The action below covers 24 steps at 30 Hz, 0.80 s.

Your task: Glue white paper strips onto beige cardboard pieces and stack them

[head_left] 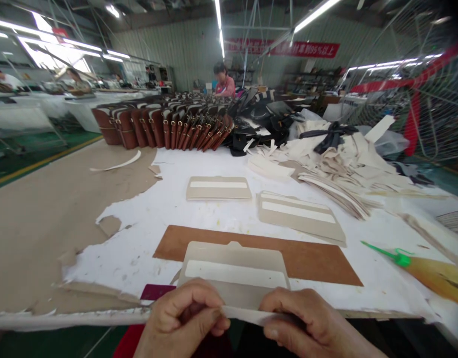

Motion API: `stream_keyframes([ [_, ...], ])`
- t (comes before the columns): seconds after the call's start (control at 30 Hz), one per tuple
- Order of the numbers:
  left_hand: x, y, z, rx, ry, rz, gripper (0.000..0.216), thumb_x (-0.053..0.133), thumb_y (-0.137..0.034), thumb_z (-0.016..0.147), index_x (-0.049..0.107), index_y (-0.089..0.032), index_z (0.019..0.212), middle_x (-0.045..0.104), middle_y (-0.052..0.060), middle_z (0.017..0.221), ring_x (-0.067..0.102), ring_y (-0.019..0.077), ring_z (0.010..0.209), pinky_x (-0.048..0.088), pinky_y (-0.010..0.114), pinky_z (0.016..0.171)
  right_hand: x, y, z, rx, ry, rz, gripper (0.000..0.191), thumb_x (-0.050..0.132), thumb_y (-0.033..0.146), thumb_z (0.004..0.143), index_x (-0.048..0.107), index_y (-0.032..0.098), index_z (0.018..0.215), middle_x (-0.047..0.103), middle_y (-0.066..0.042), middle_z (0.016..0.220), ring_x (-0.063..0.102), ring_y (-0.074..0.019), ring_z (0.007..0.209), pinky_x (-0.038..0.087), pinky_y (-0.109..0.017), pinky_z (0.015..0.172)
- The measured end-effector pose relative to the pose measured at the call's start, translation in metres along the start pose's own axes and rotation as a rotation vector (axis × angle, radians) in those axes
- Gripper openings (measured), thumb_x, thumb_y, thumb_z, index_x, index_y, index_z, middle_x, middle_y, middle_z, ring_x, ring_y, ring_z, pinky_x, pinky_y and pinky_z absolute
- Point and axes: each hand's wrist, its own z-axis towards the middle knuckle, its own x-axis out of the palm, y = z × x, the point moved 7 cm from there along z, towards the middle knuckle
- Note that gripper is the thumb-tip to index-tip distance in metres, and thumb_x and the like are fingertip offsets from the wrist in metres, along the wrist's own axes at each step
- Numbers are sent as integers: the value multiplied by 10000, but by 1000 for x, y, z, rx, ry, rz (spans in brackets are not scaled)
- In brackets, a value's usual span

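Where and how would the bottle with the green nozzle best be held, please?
Probably around the bottle, at its rounded yellow body, from above, with the right hand once free of the pale strip: it lies on its side to that hand's right, and its thin green nozzle offers less grip.

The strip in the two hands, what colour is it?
The strip is off-white; it shows best in the head view.

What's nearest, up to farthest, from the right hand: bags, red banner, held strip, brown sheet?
1. Held strip: pinched in the right hand.
2. Brown sheet: flat, just ahead.
3. Bags: farther ahead, left.
4. Red banner: high, at the back.
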Motion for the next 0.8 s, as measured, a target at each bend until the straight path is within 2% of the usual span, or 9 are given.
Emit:
stream_keyframes([
  [0.07,-13,-6,5,47,-49,84,171,784,-352,855,743,-213,763,662,-13,738,661,129,668,565,237,670,-12,-15,-11,35,-29,-10,259,550,434,985,707,268,865,672,-5,743,583,-152,668,443,-228,610],
  [0.17,-29,-14,12,91,-58,199,148,726,-330,886,729,-223,783,646,-18,809,663,114,675,567,218,646,-27,-48,-24,102,-52,43,350,492,538,1008,750,307,955,684,-22,813,621,-173,705,503,-240,643],
  [0.3,-38,-22,21,165,-83,292,167,682,-331,858,693,-221,733,630,-26,777,648,103,588,545,220,576,-33,-84,-27,149,-33,128,371,528,588,984,770,308,960,681,-34,888,625,-182,748,518,-244,635],
  [0.4,-39,-23,29,141,-115,385,174,645,-367,854,681,-227,757,641,-30,678,653,129,588,542,246,604,-46,-100,-21,231,-231,146,379,614,635,918,764,292,975,693,-30,899,577,-166,700,484,-244,595],
  [0.5,-41,-21,38,69,-152,490,198,603,-412,857,666,-236,792,610,-47,581,642,155,608,526,267,635,-59,-110,-13,314,-443,131,433,630,683,880,733,263,894,622,2,709,501,-149,606,426,-249,545],
  [0.6,-46,-21,50,59,-193,584,212,570,-424,853,659,-231,838,588,-56,603,604,153,595,480,268,604,-63,-113,1,305,-511,96,466,590,703,885,724,257,894,584,12,638,518,-160,581,432,-268,544],
  [0.7,-54,-19,62,90,-247,648,217,554,-394,843,639,-219,941,600,-50,669,601,163,619,463,287,609,-67,-114,10,266,-588,37,453,624,690,854,737,262,949,657,-9,702,605,-195,653,506,-301,624],
  [0.8,-60,-13,71,103,-290,682,238,568,-360,827,599,-218,1014,622,-44,715,627,182,674,469,313,653,-68,-123,13,287,-643,25,476,685,704,774,735,260,938,694,-22,732,636,-206,635,545,-310,597],
])
